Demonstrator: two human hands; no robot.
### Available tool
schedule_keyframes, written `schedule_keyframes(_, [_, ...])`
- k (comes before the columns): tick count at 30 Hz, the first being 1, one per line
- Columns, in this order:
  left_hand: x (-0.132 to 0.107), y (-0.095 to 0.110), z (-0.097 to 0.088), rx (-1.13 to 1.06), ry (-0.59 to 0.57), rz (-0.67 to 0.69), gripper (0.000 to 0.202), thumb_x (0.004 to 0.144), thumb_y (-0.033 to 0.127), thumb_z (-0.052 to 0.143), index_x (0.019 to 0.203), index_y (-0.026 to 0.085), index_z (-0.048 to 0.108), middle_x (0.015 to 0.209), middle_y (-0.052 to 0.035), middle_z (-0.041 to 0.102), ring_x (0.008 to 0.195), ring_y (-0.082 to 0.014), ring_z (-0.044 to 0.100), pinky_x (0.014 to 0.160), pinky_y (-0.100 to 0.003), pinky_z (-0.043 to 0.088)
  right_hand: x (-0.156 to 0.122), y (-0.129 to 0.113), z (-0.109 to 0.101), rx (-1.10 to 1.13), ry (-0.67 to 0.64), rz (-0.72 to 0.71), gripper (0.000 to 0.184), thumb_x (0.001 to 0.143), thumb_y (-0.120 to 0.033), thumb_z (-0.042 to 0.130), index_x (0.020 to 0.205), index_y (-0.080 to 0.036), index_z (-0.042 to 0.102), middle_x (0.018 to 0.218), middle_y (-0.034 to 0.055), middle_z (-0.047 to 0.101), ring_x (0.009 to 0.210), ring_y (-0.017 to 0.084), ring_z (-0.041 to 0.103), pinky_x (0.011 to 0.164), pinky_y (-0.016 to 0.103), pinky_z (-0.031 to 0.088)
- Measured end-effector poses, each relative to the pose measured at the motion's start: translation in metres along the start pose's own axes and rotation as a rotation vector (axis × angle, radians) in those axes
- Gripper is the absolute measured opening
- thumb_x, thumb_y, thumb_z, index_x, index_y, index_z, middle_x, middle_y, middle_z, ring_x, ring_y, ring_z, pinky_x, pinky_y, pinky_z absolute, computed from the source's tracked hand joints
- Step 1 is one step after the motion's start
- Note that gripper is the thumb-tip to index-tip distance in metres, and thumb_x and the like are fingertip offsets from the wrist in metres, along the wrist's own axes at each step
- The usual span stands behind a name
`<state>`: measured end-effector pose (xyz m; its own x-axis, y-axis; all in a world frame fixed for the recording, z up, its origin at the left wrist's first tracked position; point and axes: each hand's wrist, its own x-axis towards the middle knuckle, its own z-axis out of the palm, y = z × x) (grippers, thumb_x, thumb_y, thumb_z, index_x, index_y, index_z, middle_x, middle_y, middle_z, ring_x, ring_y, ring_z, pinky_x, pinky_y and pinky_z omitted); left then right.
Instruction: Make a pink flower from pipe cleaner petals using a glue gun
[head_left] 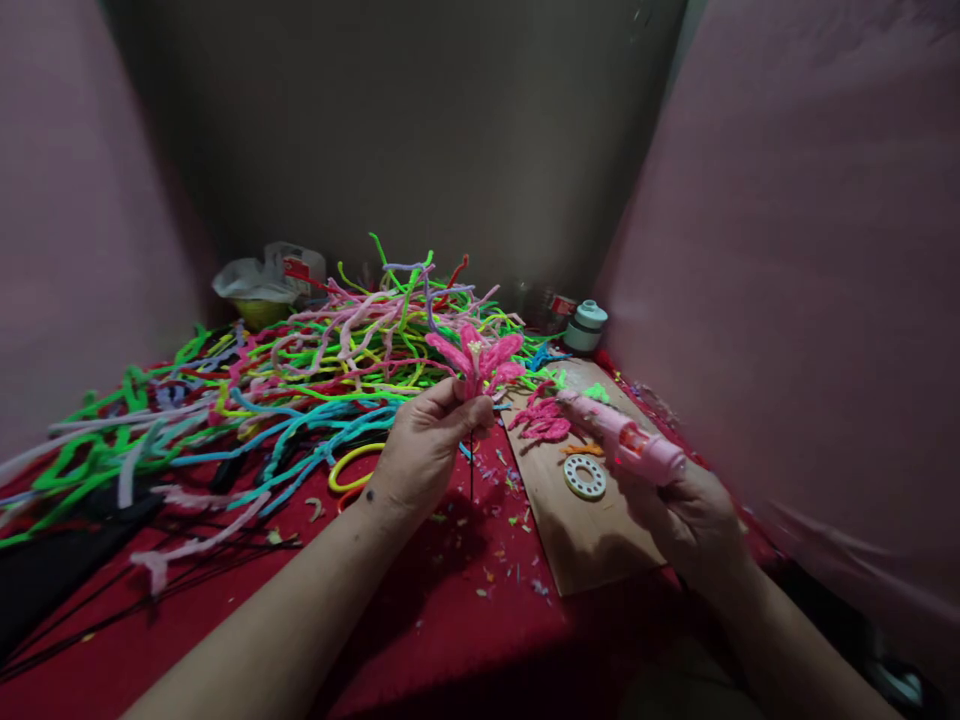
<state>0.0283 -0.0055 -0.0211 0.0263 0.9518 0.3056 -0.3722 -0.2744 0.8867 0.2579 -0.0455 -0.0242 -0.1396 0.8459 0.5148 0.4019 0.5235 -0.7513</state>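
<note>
My left hand (424, 440) is closed in a pinch around the base of a pink pipe-cleaner flower (478, 358), holding it upright; a thin dark stem (472, 475) hangs below the fingers. My right hand (686, 515) is wrapped round a pink glue gun (626, 440), whose nozzle points left toward the flower, a short gap away. Both hands hover over a red cloth (450, 610).
A big heap of coloured pipe cleaners (300, 370) covers the left and back. A brown board (585, 530) under my right hand carries pink pieces (544, 420) and a white ring (584, 476). A small jar (587, 326) and a bagged container (259, 290) stand at the back. Pink walls close both sides.
</note>
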Motion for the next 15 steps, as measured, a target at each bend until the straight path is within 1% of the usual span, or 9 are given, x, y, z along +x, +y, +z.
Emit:
schedule_keyframes(2, [0.0, 0.0, 0.0, -0.001, -0.006, 0.006, 0.017, 0.069, 0.027, 0.068, 0.062, 0.016, 0.058, 0.057, 0.0016, 0.054, 0.056, -0.0098, 0.047, 0.06, -0.025, 0.038, 0.0, 0.017, -0.018, -0.106, 0.036, -0.011, 0.028, 0.078, -0.031, 0.058, 0.103, -0.021, 0.064, 0.104, 0.0112, 0.063, 0.101, 0.027, 0.056, 0.085, 0.04, 0.046])
schedule_keyframes(3, [0.001, 0.001, 0.0, -0.011, -0.01, 0.01, 0.016, 0.07, 0.027, 0.068, 0.063, 0.016, 0.059, 0.057, 0.0016, 0.054, 0.056, -0.0098, 0.047, 0.06, -0.026, 0.038, 0.001, 0.026, -0.027, -0.291, 0.076, -0.061, 0.025, 0.078, -0.031, 0.057, 0.099, -0.02, 0.064, 0.099, 0.0109, 0.062, 0.094, 0.025, 0.058, 0.081, 0.037, 0.047])
schedule_keyframes(4, [0.001, 0.001, 0.0, -0.03, -0.011, 0.013, 0.015, 0.07, 0.026, 0.067, 0.064, 0.016, 0.059, 0.057, 0.0016, 0.054, 0.056, -0.0098, 0.047, 0.059, -0.026, 0.038, 0.001, 0.036, -0.036, -0.455, 0.064, -0.058, 0.024, 0.08, -0.03, 0.054, 0.098, -0.018, 0.063, 0.096, 0.0107, 0.061, 0.089, 0.023, 0.058, 0.078, 0.035, 0.047])
schedule_keyframes(6, [0.002, 0.002, 0.0, -0.084, -0.001, 0.017, 0.011, 0.07, 0.023, 0.067, 0.065, 0.016, 0.06, 0.059, 0.0018, 0.054, 0.055, -0.0093, 0.047, 0.058, -0.026, 0.038, 0.0, 0.055, -0.051, -0.69, 0.066, -0.031, 0.025, 0.082, -0.03, 0.048, 0.097, -0.017, 0.063, 0.092, 0.0101, 0.059, 0.082, 0.021, 0.058, 0.074, 0.033, 0.046])
schedule_keyframes(7, [0.002, 0.003, 0.0, -0.112, 0.011, 0.021, 0.01, 0.069, 0.022, 0.068, 0.066, 0.016, 0.06, 0.059, 0.0019, 0.055, 0.055, -0.0089, 0.047, 0.058, -0.025, 0.039, -0.001, 0.064, -0.057, -0.765, 0.054, -0.009, 0.027, 0.082, -0.031, 0.047, 0.097, -0.016, 0.063, 0.091, 0.0102, 0.059, 0.081, 0.021, 0.058, 0.072, 0.033, 0.046])
schedule_keyframes(9, [0.004, 0.004, 0.0, -0.148, 0.033, 0.038, 0.01, 0.068, 0.019, 0.068, 0.064, 0.016, 0.059, 0.058, 0.0024, 0.055, 0.054, -0.0085, 0.048, 0.057, -0.025, 0.039, -0.004, 0.079, -0.065, -0.869, 0.014, 0.061, 0.032, 0.082, -0.034, 0.046, 0.1, -0.014, 0.062, 0.092, 0.0107, 0.058, 0.081, 0.022, 0.058, 0.072, 0.034, 0.046])
schedule_keyframes(11, [0.005, 0.004, -0.001, -0.153, 0.036, 0.057, 0.011, 0.068, 0.018, 0.068, 0.062, 0.016, 0.059, 0.056, 0.0025, 0.054, 0.054, -0.0084, 0.048, 0.058, -0.025, 0.039, -0.006, 0.09, -0.071, -0.926, -0.032, 0.13, 0.035, 0.082, -0.037, 0.045, 0.102, -0.014, 0.062, 0.091, 0.0107, 0.058, 0.08, 0.023, 0.058, 0.072, 0.035, 0.046])
schedule_keyframes(13, [0.005, 0.003, -0.001, -0.141, 0.036, 0.054, 0.01, 0.069, 0.018, 0.068, 0.062, 0.016, 0.06, 0.057, 0.0022, 0.054, 0.054, -0.0083, 0.048, 0.057, -0.024, 0.039, -0.006, 0.094, -0.075, -0.951, -0.088, 0.175, 0.038, 0.082, -0.039, 0.045, 0.104, -0.014, 0.063, 0.089, 0.0101, 0.057, 0.079, 0.022, 0.057, 0.071, 0.034, 0.045])
schedule_keyframes(15, [0.005, 0.002, -0.002, -0.132, 0.035, 0.038, 0.008, 0.069, 0.018, 0.067, 0.065, 0.015, 0.061, 0.059, 0.0019, 0.055, 0.054, -0.008, 0.048, 0.057, -0.024, 0.038, -0.004, 0.092, -0.078, -0.972, -0.14, 0.188, 0.039, 0.082, -0.04, 0.046, 0.105, -0.014, 0.063, 0.087, 0.0099, 0.056, 0.078, 0.022, 0.057, 0.07, 0.034, 0.045])
